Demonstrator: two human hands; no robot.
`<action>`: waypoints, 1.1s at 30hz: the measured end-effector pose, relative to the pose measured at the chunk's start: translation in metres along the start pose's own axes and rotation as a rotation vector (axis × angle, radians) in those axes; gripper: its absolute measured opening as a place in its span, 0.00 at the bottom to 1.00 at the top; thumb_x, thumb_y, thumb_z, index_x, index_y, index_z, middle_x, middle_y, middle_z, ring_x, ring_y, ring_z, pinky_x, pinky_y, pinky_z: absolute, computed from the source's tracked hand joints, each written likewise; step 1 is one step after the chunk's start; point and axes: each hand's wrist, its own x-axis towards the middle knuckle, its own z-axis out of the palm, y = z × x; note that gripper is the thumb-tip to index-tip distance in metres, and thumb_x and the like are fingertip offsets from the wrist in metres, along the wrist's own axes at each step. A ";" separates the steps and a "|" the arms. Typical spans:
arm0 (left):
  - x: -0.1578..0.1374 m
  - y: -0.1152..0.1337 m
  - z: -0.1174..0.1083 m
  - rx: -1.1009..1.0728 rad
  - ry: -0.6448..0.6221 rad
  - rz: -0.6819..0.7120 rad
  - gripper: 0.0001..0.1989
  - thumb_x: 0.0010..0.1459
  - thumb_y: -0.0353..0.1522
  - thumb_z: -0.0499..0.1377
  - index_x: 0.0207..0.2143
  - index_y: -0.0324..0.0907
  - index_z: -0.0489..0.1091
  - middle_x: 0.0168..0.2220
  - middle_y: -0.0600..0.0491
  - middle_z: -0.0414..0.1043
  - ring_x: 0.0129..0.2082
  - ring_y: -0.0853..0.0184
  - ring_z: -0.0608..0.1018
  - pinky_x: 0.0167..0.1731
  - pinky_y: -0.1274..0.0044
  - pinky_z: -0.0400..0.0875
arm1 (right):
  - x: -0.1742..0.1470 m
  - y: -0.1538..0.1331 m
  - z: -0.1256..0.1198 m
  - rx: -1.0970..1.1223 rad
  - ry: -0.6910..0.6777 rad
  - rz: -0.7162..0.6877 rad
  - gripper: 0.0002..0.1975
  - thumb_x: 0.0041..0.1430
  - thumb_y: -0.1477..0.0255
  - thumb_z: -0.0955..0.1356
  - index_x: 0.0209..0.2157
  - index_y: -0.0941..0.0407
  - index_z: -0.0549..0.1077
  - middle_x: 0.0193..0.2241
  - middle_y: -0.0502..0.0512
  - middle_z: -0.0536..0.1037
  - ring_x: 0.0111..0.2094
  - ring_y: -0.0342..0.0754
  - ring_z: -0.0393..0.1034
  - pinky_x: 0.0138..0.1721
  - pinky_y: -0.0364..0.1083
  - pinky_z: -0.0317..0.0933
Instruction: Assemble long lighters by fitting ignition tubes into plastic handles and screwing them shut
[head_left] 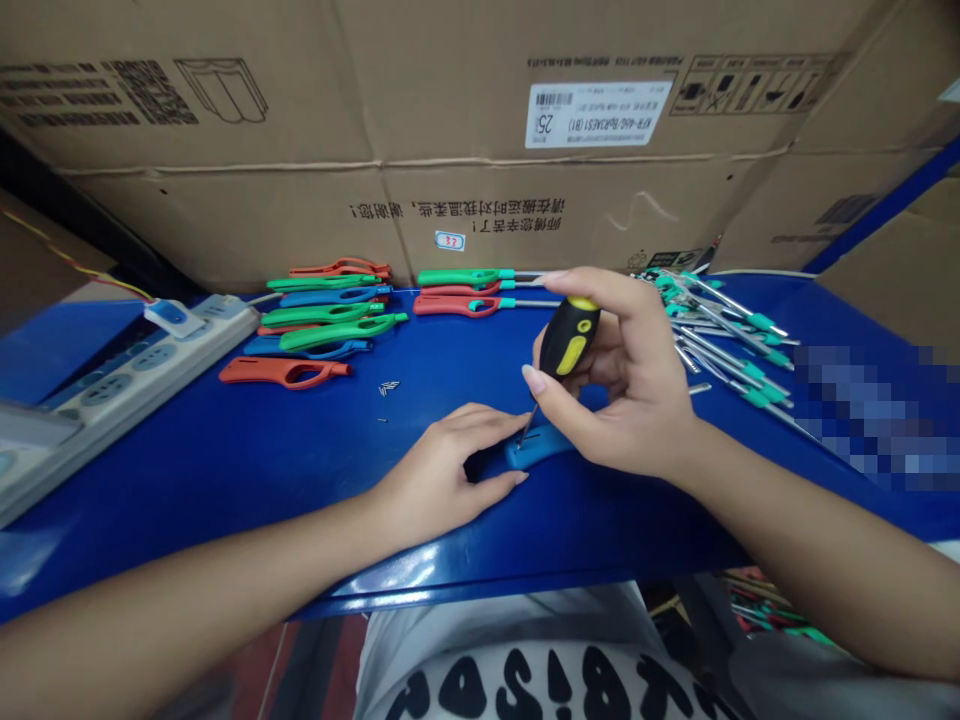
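Observation:
My right hand point(630, 370) is wrapped around a black and yellow screwdriver point(564, 343), thumb on its lower side. The screwdriver leans, and its thin shaft points down to the butt end of a blue lighter handle point(535, 446) lying on the blue table. With thumb and index finger on either side of that end, my left hand point(442, 460) steadies the handle against the table. My right hand covers the handle's far part. Several tiny screws point(388, 388) lie loose beyond my left hand.
Red, green and blue lighter handles point(322, 318) are stacked at the back left. Two lighters with metal tubes point(459, 303) lie mid-back. Metal tubes with green ends point(742, 340) pile up at the right. A power strip point(112, 385) runs along the left; cardboard point(300, 130) stands behind.

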 end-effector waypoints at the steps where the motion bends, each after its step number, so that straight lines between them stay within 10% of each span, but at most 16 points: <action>1: 0.000 -0.001 0.000 0.000 -0.003 0.004 0.23 0.60 0.31 0.66 0.58 0.38 0.72 0.53 0.45 0.78 0.54 0.59 0.76 0.58 0.64 0.69 | 0.000 0.002 0.000 -0.007 -0.004 -0.034 0.31 0.59 0.74 0.72 0.60 0.40 0.63 0.56 0.52 0.72 0.30 0.41 0.74 0.21 0.40 0.68; 33: 0.001 -0.002 0.001 -0.030 -0.015 0.048 0.15 0.61 0.30 0.65 0.51 0.40 0.76 0.50 0.48 0.79 0.52 0.61 0.78 0.55 0.67 0.71 | -0.002 0.009 -0.002 -0.141 -0.178 -0.241 0.32 0.64 0.77 0.68 0.66 0.49 0.54 0.60 0.59 0.69 0.36 0.44 0.74 0.29 0.44 0.74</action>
